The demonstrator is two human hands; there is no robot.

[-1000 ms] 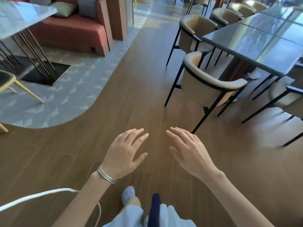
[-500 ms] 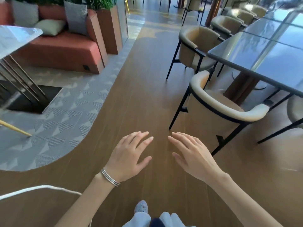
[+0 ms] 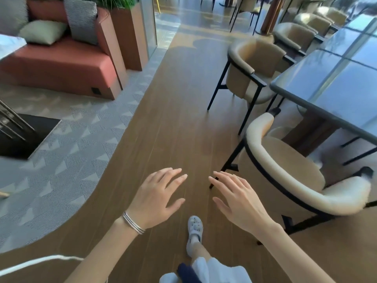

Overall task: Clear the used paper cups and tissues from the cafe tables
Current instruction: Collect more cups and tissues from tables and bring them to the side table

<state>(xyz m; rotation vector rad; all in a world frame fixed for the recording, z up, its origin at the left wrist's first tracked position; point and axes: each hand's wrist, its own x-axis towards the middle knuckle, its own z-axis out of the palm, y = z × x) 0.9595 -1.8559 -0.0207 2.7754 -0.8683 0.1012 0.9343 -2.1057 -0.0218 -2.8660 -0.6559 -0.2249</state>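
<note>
Head view: the left hand (image 3: pixel 155 198) hangs at 6 o'clock, palm down over the wooden floor (image 3: pixel 173 119). Its fingers (image 3: pixel 173 174) are straight and lightly spread, the thumb is out to the side, and it holds and touches nothing. The right hand (image 3: pixel 240 203) floats just beside it, a narrow gap between them. Its fingers (image 3: pixel 226 178) are likewise stretched and fanned, gripping nothing. Both forearms reach up from the bottom edge and angle inward, so the fingertips point toward 12 o'clock. A silver bracelet (image 3: pixel 133 222) circles the left wrist.

The long grey cafe table (image 3: pixel 326 84) stands at 2 o'clock, its glossy top reflecting window panes. A cream chair (image 3: pixel 306 193) sits at 4 o'clock, tucked against the table's near end and close to the right hand. A second chair (image 3: pixel 251 64) stands at 1 o'clock. At 11 o'clock a tall brown planter (image 3: pixel 126 37) holds green plants (image 3: pixel 114 1) and stands against a red sofa (image 3: pixel 61 64) at 10 o'clock. The corner of a pale table (image 3: pixel 10 45) shows at 9 o'clock, above the grey patterned carpet (image 3: pixel 71 150). A light shoe (image 3: pixel 195 227) is planted on the floor below the hands.
</note>
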